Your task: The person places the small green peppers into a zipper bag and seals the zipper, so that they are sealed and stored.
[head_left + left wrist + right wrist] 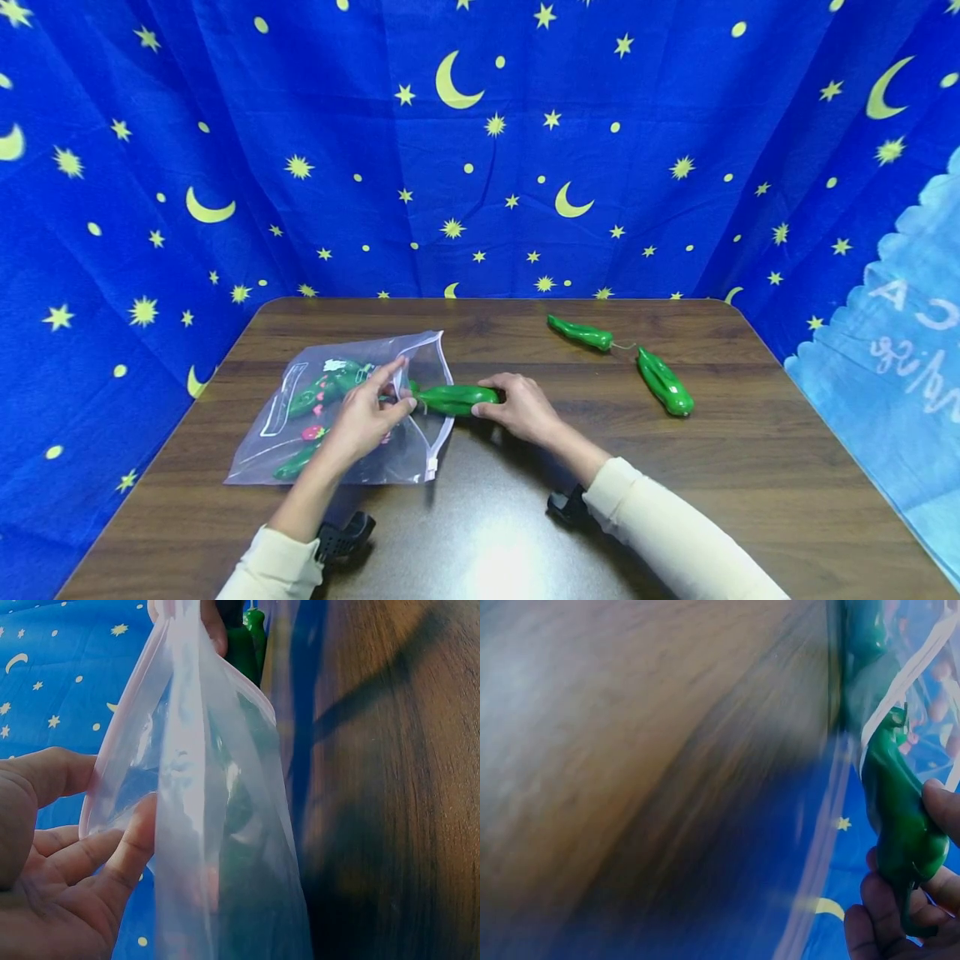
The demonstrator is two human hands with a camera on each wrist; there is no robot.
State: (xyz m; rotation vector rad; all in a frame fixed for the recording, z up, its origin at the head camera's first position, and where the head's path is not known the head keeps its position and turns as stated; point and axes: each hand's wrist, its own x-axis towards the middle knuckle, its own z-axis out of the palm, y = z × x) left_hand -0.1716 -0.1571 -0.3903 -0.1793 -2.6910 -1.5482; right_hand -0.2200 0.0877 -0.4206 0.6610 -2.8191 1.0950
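Note:
At the mouth of a clear zip bag [405,465], my right hand [528,408] holds a shiny green pepper [457,400] by its near end. The pepper's other end reaches into the opening, as the right wrist view also shows. My left hand [365,419] grips the bag's rim, thumb and fingers spread along it to hold the mouth apart. In the left wrist view, the fingers [64,776] stand at the pink-edged rim. Inside the bag lie several green peppers [297,460], partly hidden by its print and my left hand.
Two more green peppers lie on the right of the wooden table [585,542]: a slim one [581,333] and a thicker one [663,383]. A white slider [431,468] sits at the bag's near corner. Blue star-patterned cloth [517,158] hangs behind the table.

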